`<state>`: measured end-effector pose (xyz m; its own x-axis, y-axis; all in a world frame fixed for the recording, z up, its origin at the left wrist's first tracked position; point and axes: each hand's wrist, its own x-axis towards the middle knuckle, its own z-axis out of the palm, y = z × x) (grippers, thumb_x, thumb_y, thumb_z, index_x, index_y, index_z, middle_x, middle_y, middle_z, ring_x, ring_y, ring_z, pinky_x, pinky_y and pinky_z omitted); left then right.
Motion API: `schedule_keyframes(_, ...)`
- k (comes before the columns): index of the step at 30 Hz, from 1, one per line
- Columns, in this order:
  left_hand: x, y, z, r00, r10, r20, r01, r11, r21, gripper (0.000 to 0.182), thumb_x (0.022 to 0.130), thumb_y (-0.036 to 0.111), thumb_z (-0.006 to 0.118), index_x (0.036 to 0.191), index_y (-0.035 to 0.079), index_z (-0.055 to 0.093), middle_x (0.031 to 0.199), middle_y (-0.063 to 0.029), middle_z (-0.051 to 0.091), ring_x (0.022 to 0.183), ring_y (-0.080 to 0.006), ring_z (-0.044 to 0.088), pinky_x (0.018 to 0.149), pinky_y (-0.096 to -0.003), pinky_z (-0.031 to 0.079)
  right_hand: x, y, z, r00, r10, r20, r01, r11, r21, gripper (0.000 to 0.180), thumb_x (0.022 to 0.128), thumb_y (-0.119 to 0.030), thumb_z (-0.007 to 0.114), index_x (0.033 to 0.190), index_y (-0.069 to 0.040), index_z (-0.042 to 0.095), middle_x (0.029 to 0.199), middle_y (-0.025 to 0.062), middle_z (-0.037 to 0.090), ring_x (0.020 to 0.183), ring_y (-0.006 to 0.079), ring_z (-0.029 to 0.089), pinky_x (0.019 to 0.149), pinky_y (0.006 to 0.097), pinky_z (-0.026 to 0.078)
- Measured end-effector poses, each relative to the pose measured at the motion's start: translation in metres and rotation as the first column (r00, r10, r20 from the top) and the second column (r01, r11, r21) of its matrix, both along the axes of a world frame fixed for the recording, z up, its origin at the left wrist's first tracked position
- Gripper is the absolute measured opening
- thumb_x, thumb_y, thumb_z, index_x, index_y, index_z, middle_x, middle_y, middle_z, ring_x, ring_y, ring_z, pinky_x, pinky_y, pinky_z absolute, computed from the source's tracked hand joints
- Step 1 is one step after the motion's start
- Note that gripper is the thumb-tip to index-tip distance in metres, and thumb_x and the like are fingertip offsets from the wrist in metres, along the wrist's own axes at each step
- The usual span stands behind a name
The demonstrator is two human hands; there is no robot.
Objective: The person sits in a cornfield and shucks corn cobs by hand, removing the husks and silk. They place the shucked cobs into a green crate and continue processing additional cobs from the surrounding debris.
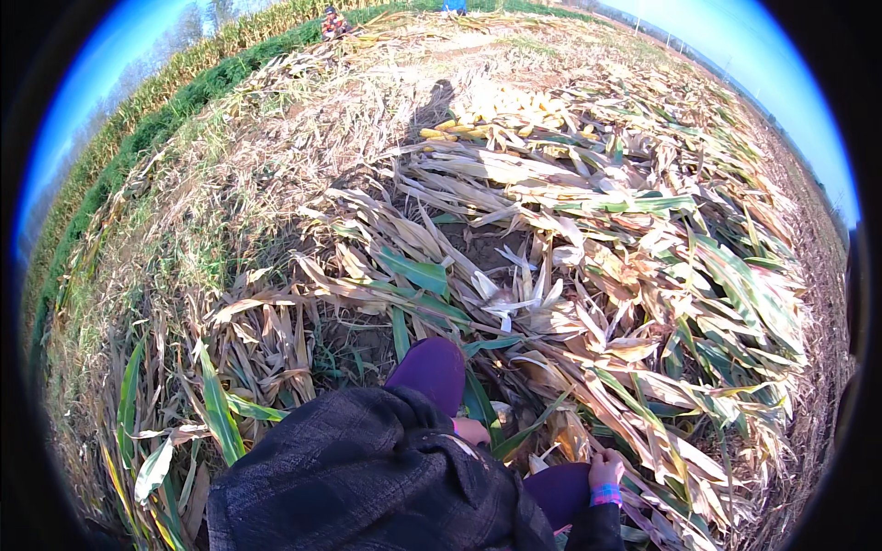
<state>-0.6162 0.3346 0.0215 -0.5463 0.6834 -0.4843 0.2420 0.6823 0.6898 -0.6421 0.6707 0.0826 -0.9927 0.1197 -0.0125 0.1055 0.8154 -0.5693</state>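
My left hand [473, 431] shows in part between my purple-clad knees, low down by the green and dry corn leaves; its fingers are mostly hidden. To its right, beside my right knee, my right hand [606, 468] has its fingers curled at the edge of the dry stalks; whether it grips anything is not clear. Between the hands lies a corn ear in dry husk [570, 435], partly covered by leaves. Cut corn stalks [620, 386] with tan and green leaves spread ahead and to the right. Farther forward is a pile of husked yellow corn ears [510, 110].
Pale opened husks [510, 296] lie ahead of my knees. Dry grass and weeds [207, 213] cover the ground at left, before a green plant row [158, 124] and standing corn [234, 41]. A person [334, 25] crouches far off at upper left.
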Motion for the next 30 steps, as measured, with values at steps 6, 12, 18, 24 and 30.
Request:
schedule_keyframes(6, -0.002, 0.0, 0.002, 1.0, -0.004, 0.025, 0.005, 1.0, -0.02, 0.031, 0.07, 0.014, 0.057, 0.1, 0.009, 0.059, 0.09, -0.016, 0.062, 0.089, -0.0343, 0.059, 0.073, -0.0429, 0.045, -0.002, 0.002, -0.003, 1.0, 0.002, 0.019, -0.002, 0.999, 0.046, 0.014, 0.07, -0.014, 0.055, 0.067, -0.002, 0.061, 0.063, 0.0176, 0.059, 0.06, 0.0305, 0.059, 0.06, 0.0401, 0.047)
schedule_keyframes(12, -0.005, 0.0, -0.015, 1.0, 0.007, -0.026, -0.006, 0.999, 0.032, 0.031, 0.067, 0.014, 0.06, 0.097, 0.008, 0.06, 0.086, -0.016, 0.062, 0.084, -0.0349, 0.059, 0.071, -0.0431, 0.045, 0.0, -0.001, -0.001, 0.999, -0.05, -0.018, 0.05, 0.998, 0.022, 0.014, 0.069, -0.012, 0.054, 0.065, -0.001, 0.06, 0.06, 0.017, 0.057, 0.057, 0.0302, 0.058, 0.057, 0.0395, 0.045)
schedule_keyframes(18, -0.006, -0.001, -0.017, 0.998, 0.034, -0.06, -0.029, 0.997, 0.074, 0.029, 0.066, 0.015, 0.06, 0.094, 0.008, 0.061, 0.082, -0.016, 0.062, 0.082, -0.0349, 0.059, 0.068, -0.0428, 0.045, -0.001, 0.0, -0.002, 0.998, -0.056, -0.039, 0.057, 0.998, 0.03, 0.013, 0.069, -0.011, 0.054, 0.064, -0.001, 0.059, 0.061, 0.0183, 0.057, 0.059, 0.0315, 0.058, 0.057, 0.0391, 0.045)
schedule_keyframes(24, -0.006, -0.004, -0.012, 0.998, 0.031, -0.049, -0.028, 0.997, 0.072, 0.027, 0.067, 0.015, 0.059, 0.093, 0.008, 0.061, 0.083, -0.016, 0.062, 0.08, -0.0342, 0.059, 0.068, -0.042, 0.045, 0.001, 0.001, -0.007, 0.993, -0.064, -0.101, 0.065, 0.998, 0.013, 0.014, 0.07, -0.012, 0.054, 0.065, 0.0, 0.059, 0.06, 0.0181, 0.057, 0.057, 0.0314, 0.058, 0.056, 0.0393, 0.045)
schedule_keyframes(30, -0.005, -0.005, -0.021, 0.996, 0.069, -0.061, -0.061, 0.99, 0.125, 0.024, 0.068, 0.015, 0.059, 0.091, 0.008, 0.061, 0.082, -0.0151, 0.062, 0.08, -0.0339, 0.059, 0.067, -0.041, 0.045, 0.0, 0.002, -0.007, 0.989, -0.078, -0.124, 0.08, 0.997, 0.006, 0.014, 0.071, -0.012, 0.054, 0.065, 0.0, 0.059, 0.058, 0.0182, 0.056, 0.055, 0.0301, 0.058, 0.054, 0.0388, 0.045)
